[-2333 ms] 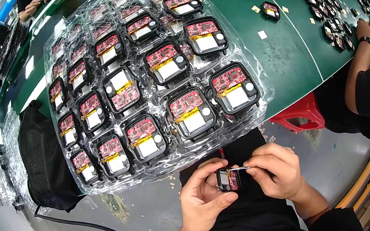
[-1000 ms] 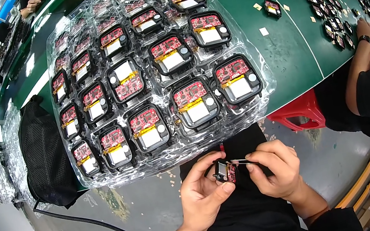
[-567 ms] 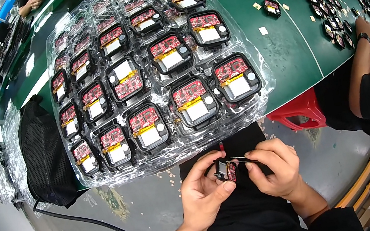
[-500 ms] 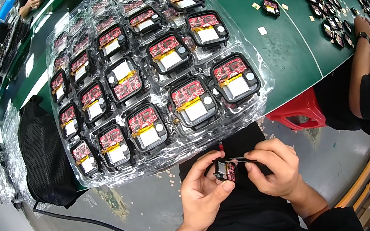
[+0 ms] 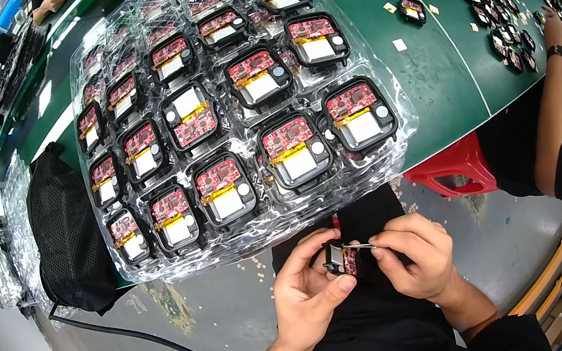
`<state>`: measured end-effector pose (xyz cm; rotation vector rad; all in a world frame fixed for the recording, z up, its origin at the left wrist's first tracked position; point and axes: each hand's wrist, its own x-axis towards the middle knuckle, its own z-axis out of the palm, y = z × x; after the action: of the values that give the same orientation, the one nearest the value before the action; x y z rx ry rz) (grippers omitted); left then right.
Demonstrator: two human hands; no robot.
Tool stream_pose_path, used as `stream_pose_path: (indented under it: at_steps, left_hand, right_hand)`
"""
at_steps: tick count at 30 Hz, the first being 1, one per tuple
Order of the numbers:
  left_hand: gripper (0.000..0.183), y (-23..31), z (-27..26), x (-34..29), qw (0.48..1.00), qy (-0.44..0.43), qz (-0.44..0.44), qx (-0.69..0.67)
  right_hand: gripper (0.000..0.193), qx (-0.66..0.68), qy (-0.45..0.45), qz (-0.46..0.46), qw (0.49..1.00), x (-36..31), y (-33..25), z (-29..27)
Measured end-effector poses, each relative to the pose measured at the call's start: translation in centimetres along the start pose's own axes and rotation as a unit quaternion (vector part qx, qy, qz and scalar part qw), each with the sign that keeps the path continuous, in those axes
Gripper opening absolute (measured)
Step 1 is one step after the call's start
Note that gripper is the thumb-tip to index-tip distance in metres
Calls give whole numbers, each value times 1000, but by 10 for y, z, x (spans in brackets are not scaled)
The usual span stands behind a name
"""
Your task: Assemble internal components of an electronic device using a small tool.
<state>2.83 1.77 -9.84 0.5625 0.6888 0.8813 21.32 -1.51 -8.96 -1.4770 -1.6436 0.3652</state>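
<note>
Over my lap, my left hand [image 5: 306,305] grips a small black device housing [image 5: 341,259] by its edges, thumb on the near side and fingers behind. The housing is tilted, and part of a red circuit board shows inside it. My right hand [image 5: 417,257] pinches a pair of thin metal tweezers [image 5: 361,245], whose tips reach the housing's upper part. Whether the tips grip anything is too small to tell. Just beyond my hands lies a clear plastic tray [image 5: 404,125] with rows of similar housings [image 5: 225,189], each with a red board, yellow tape and a white block.
The tray rests on a green table [image 5: 431,89]. More housings [image 5: 505,38] lie heaped at the far right, near a co-worker's arm [image 5: 555,119] and a red stool [image 5: 453,168]. A black mesh bag [image 5: 70,235] hangs at the left, and a black cable [image 5: 152,337] runs toward me.
The tweezers' tips have shifted slightly left and down against the housing. My left hand holds its place. At the right, the co-worker's arm has moved farther up the table.
</note>
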Motion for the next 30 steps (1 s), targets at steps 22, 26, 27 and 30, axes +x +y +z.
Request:
stream_pose_path:
  at_steps: [22, 26, 27, 30]
  left_hand:
    - [58, 4, 6, -5, 957, -59, 241, 152]
    - [55, 16, 10, 3, 798, -84, 414, 430]
    - [51, 17, 11, 2, 783, -96, 426, 442]
    - [47, 23, 19, 0, 737, -96, 472, 474]
  right_hand:
    - [20, 94, 1, 40, 995, 0, -8, -11]
    - [33, 179, -59, 61, 980, 6, -30, -38]
    - [34, 184, -74, 58, 978, 17, -42, -40]
    - [26, 78, -61, -32, 995, 29, -58, -34]
